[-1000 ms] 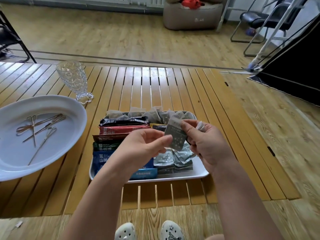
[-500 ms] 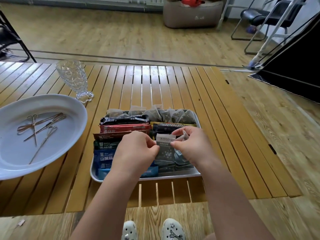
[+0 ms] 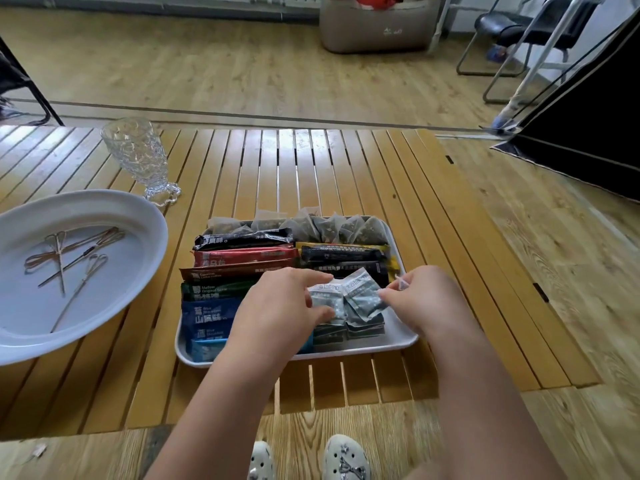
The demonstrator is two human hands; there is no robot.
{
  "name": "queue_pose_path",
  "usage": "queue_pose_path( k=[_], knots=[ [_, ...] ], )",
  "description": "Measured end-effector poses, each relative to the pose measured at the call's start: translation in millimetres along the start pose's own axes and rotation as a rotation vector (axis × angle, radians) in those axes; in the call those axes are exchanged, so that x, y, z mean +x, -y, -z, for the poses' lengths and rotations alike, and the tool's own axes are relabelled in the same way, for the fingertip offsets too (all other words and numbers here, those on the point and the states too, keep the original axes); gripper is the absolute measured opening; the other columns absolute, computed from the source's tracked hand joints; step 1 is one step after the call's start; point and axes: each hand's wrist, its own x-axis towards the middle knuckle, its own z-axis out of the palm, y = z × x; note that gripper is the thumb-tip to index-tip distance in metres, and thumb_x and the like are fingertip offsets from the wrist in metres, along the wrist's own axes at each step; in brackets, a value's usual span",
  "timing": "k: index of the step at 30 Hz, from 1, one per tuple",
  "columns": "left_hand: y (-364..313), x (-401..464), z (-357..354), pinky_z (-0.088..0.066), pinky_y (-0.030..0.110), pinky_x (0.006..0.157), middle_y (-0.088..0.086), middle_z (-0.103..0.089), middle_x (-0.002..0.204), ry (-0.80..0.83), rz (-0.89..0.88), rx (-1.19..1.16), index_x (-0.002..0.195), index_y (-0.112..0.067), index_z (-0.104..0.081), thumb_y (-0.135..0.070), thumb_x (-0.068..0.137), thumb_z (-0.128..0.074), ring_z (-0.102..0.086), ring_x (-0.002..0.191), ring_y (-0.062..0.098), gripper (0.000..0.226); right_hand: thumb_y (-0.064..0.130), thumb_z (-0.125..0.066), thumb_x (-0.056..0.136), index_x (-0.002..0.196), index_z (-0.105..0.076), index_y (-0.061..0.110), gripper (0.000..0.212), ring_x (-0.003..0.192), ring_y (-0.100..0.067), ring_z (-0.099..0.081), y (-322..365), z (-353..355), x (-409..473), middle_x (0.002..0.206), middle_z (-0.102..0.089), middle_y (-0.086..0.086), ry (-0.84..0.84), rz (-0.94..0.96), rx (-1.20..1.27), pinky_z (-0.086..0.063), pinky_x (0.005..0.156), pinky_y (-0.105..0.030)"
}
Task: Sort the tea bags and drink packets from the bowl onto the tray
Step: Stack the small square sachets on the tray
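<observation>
A white tray [image 3: 363,350] sits at the table's near edge. Long drink packets [image 3: 242,258] in black, red, brown, green and blue are stacked along its left side. Pyramid tea bags [image 3: 332,226] line its far edge, and black packets [image 3: 343,252] lie at the right. Two small grey-green sachets lie side by side on short stacks at the tray's near right. My left hand [image 3: 277,306] pinches the left sachet [image 3: 327,301]. My right hand [image 3: 422,299] pinches the right edge of the right sachet [image 3: 362,299]. The white bowl [image 3: 149,237] at the left holds only several knotted picks [image 3: 69,258].
A cut-glass goblet [image 3: 138,157] stands behind the bowl. The slatted wooden table [image 3: 346,174] ends just right of the tray. Beyond it are wooden floor, a beige pouf [image 3: 377,26], a black chair [image 3: 519,32] and a black panel [image 3: 588,133].
Both hands came down from above the tray with the sachets. The sachets now lie side by side on the stacks at the tray's near right, and the hands have drawn slightly apart.
</observation>
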Motion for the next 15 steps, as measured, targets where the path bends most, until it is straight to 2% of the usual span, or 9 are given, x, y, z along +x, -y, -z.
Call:
queue_pose_path(
  k=[2,4,6,11,15],
  knots=[
    [-0.4,1.3,-0.2,-0.049,0.024,0.058,-0.012,-0.058,0.07,0.051,0.029,0.081,0.127,-0.044,-0.058,-0.042,0.082,-0.073,-0.054,0.06,0.005,0.048,0.031,-0.071,0.083,0.081,-0.071,0.017,0.013,0.061,-0.01,-0.055,2.3,-2.7,1.5,0.07,-0.063,0.0,0.018,-0.009,-0.031,-0.033,0.046,-0.021],
    [0.3,2.1,-1.0,-0.056,0.03,0.07,-0.006,-0.07,0.095,0.052,0.059,0.137,0.126,-0.045,-0.06,-0.045,0.082,-0.072,-0.065,0.081,0.01,0.045,0.031,-0.074,0.08,0.079,-0.072,0.016,0.015,0.062,-0.011,-0.057,3.1,-2.7,3.2,0.072,-0.065,-0.001,0.042,-0.018,-0.035,-0.034,0.045,-0.02],
    [1.6,2.1,-2.8,-0.057,0.031,0.074,-0.003,-0.071,0.109,0.023,0.078,0.162,0.125,-0.043,-0.062,-0.047,0.082,-0.072,-0.066,0.09,0.013,0.045,0.033,-0.078,0.076,0.078,-0.074,0.015,0.018,0.065,-0.012,-0.059,4.1,-1.8,3.2,0.076,-0.067,-0.001,0.096,-0.015,-0.054,-0.036,0.046,-0.02],
    [3.0,2.6,-6.1,-0.057,0.031,0.067,-0.005,-0.071,0.098,-0.025,0.099,0.212,0.126,-0.04,-0.061,-0.051,0.08,-0.072,-0.063,0.08,0.012,0.049,0.033,-0.08,0.075,0.076,-0.072,0.018,0.017,0.072,-0.015,-0.064,7.5,-1.7,0.7,0.076,-0.07,0.0,0.144,0.017,-0.095,-0.052,0.06,-0.027],
    [-1.1,-2.6,-9.5,-0.044,0.024,0.055,-0.007,-0.071,0.094,-0.077,0.106,0.247,0.124,-0.037,-0.063,-0.051,0.081,-0.07,-0.056,0.074,0.011,0.046,0.036,-0.081,0.073,0.084,-0.07,0.017,0.025,0.071,-0.013,-0.061,11.0,-2.4,-0.2,0.079,-0.067,0.0,0.139,0.003,-0.09,-0.047,0.055,-0.025]
  ],
)
